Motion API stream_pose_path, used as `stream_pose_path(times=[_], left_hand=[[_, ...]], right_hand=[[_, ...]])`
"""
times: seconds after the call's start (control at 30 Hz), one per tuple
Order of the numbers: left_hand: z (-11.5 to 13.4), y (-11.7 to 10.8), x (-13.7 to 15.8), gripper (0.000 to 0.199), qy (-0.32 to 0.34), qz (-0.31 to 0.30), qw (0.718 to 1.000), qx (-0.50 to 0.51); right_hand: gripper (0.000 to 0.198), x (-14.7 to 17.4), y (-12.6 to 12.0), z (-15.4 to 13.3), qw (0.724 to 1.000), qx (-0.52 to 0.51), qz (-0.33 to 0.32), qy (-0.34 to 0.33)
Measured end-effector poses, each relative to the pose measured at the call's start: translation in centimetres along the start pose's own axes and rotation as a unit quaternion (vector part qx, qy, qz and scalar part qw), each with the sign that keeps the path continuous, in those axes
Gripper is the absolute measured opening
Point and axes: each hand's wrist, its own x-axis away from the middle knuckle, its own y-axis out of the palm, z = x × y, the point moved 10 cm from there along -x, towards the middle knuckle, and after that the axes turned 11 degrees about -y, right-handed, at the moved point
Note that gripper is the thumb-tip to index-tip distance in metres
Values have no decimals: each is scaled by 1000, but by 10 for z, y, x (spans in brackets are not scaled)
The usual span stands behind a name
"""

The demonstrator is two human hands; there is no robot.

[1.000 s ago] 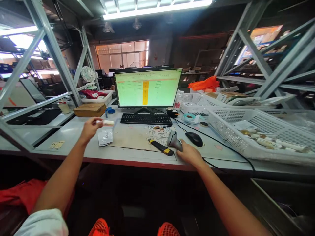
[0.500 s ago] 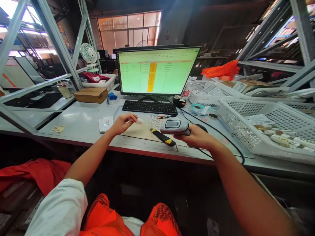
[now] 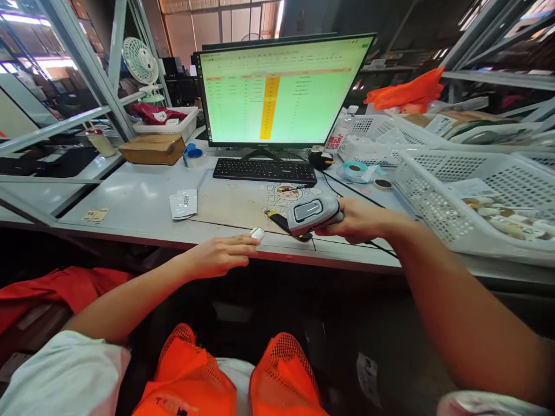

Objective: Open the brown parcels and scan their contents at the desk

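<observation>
My right hand [image 3: 353, 221] is wrapped round a grey barcode scanner [image 3: 313, 215], held above the desk mat near the front edge. Beneath the scanner lies a black and yellow utility knife [image 3: 280, 221], partly covered by it. At the desk's front edge, my left hand [image 3: 221, 256] pinches a small white item [image 3: 257, 234] at its fingertips; its exact kind is too small to make out. A black keyboard [image 3: 264, 170] sits behind the mat, under a lit monitor [image 3: 281, 95] with a spreadsheet. White packets [image 3: 183, 204] lie to the left.
A perforated white basket [image 3: 429, 214] with small wrapped items stands at right. A brown cardboard box [image 3: 152, 149], a blue tape roll [image 3: 193, 156] and a light-blue label roll [image 3: 354, 170] are farther back. A black cable [image 3: 347, 193] crosses the desk's right part.
My left hand has moved down toward the desk's front edge with the small white item. The scanner in my right hand has tilted and shifted slightly right. The camera view has tipped down.
</observation>
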Motion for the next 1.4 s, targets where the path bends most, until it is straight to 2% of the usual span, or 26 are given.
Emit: stream_pose_path(times=[0.07, 0.1, 0.2, 0.27, 0.3, 0.37, 0.47, 0.57, 0.7, 0.8, 0.83, 0.9, 0.97, 1.03, 1.1, 1.13, 1.23, 1.27, 1.33, 1.4], left_hand=[[-1, 4, 0, 26, 0, -8, 1000, 0], [-1, 6, 0, 27, 1, -11, 1000, -3], [-7, 6, 0, 28, 3, -8, 1000, 7], [-21, -5, -6, 27, -4, 25, 1000, 9], [-32, -14, -12, 26, -17, 53, 998, 0], [-67, -39, -29, 24, -80, 122, 988, -42], [-131, -83, -57, 25, -217, 227, 945, -90], [-172, -107, -85, 34, -273, 272, 918, -95], [-192, -117, -101, 61, -281, 288, 912, -76], [-197, -124, -76, 95, -287, 295, 907, -85], [-202, -128, -58, 105, -317, 302, 893, -105], [-219, -134, -9, 113, -419, 319, 839, -135], [-233, -134, 43, 101, -508, 336, 783, -125], [-235, -129, 79, 71, -529, 353, 766, -96], [-227, -127, 100, 44, -509, 377, 770, -78], [-222, -127, 109, 38, -500, 395, 768, -66], [-198, -124, 125, 45, -472, 455, 754, -24], [-190, -118, 125, 50, -452, 478, 753, 24], [-177, -98, 119, 54, -383, 510, 744, 200], [-165, -65, 97, 50, -292, 494, 706, 414]], right_hand=[[43, 3, 19, 6, 994, -27, -94, 42], [45, 5, 23, 9, 991, -34, -112, 58], [43, 1, 16, 11, 996, -31, -76, 38], [39, -2, 10, 14, 999, -23, -46, 18], [38, -4, 9, 19, 999, -16, -34, 28], [39, -6, 9, 37, 996, -3, -27, 89], [43, -11, 11, 52, 988, 28, -17, 152], [44, -20, 12, 49, 989, 51, -4, 142], [35, -23, 14, 44, 992, 78, -1, 95], [21, -20, 9, 36, 995, 94, 36, 20], [19, -17, 7, 36, 994, 96, 53, 10], [17, -13, 7, 40, 993, 93, 64, 14], [18, -12, 11, 45, 994, 92, 50, 27], [20, -13, 14, 48, 994, 94, 46, 34], [22, -16, 15, 49, 994, 94, 50, 31], [23, -17, 16, 49, 994, 93, 50, 26], [26, -19, 20, 48, 995, 88, 40, 17], [26, -19, 21, 47, 995, 89, 38, 19], [26, -19, 21, 44, 994, 95, 40, 31], [28, -18, 23, 36, 993, 101, 38, 38]])
